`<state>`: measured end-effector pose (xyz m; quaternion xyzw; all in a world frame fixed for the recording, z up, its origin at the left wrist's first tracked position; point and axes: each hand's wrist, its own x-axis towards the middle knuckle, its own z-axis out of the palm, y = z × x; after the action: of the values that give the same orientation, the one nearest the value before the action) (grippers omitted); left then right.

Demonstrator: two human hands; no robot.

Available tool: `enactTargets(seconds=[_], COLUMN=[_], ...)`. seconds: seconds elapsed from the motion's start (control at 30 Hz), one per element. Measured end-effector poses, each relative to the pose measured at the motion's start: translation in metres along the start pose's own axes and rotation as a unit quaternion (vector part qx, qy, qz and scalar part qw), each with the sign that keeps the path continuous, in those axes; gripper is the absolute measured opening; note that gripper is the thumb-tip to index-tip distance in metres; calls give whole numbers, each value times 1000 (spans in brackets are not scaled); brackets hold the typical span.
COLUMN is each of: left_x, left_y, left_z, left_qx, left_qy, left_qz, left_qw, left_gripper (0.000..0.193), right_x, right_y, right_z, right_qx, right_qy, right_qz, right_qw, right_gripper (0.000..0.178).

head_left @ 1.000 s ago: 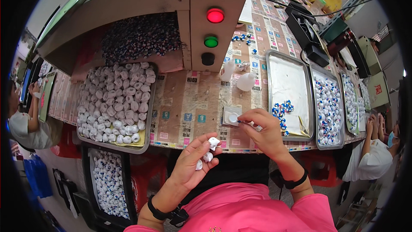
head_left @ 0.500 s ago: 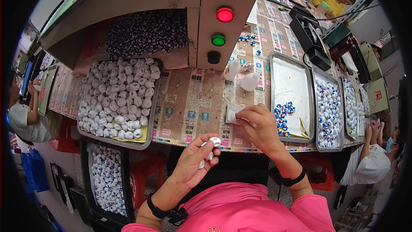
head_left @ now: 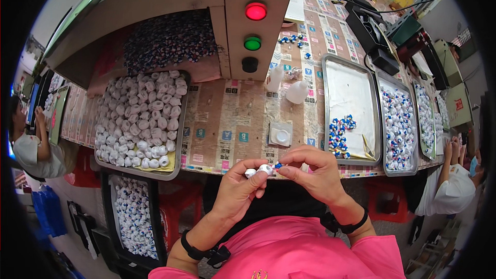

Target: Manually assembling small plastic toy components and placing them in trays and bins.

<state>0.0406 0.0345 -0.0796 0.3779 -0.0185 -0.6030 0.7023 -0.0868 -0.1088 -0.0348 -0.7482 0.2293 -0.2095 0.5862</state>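
Note:
My left hand (head_left: pixel 233 188) is closed around small white rounded plastic pieces, and one white piece (head_left: pixel 266 169) shows between thumb and forefinger. Another white piece (head_left: pixel 250 172) peeks out beside it. Thumb and fingers of my right hand (head_left: pixel 319 171) pinch a small blue ball-like piece (head_left: pixel 278 165), which is up against the white piece; whether the two are joined, I cannot tell. Just beyond my hands, a small square pad with a round shallow dish (head_left: pixel 281 135) lies on the table.
A metal tray of white pieces (head_left: pixel 181 139) stands left, beneath a machine housing (head_left: pixel 261 36) with red and green lamps. Two white squeeze bottles (head_left: pixel 297 93) are ahead. On the right is a tray (head_left: pixel 349 85) with blue-and-coloured balls, beside a fuller tray (head_left: pixel 408 170). Co-workers sit on both sides.
My right hand has come back from the small dish to my left hand, and a blue piece now shows in its fingertips against the white piece. My view has shifted slightly.

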Motion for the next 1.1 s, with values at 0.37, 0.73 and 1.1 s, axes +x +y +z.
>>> enactTargets(seconds=[0.37, 0.73, 1.1], left_x=[2, 1, 7], left_y=[-3, 0, 5], left_z=[5, 9, 15], left_qx=[47, 49, 11], left_qy=[-16, -35, -48], left_qz=[8, 1, -25], left_qw=[999, 998, 998], left_gripper=[24, 18, 31], right_x=[-3, -1, -16], right_y=[5, 3, 2], right_z=[-5, -7, -63], right_qx=[-14, -14, -71], right_qy=[-37, -54, 138], right_qz=[-8, -32, -50], right_qw=[999, 998, 987], right_gripper=[15, 12, 10])
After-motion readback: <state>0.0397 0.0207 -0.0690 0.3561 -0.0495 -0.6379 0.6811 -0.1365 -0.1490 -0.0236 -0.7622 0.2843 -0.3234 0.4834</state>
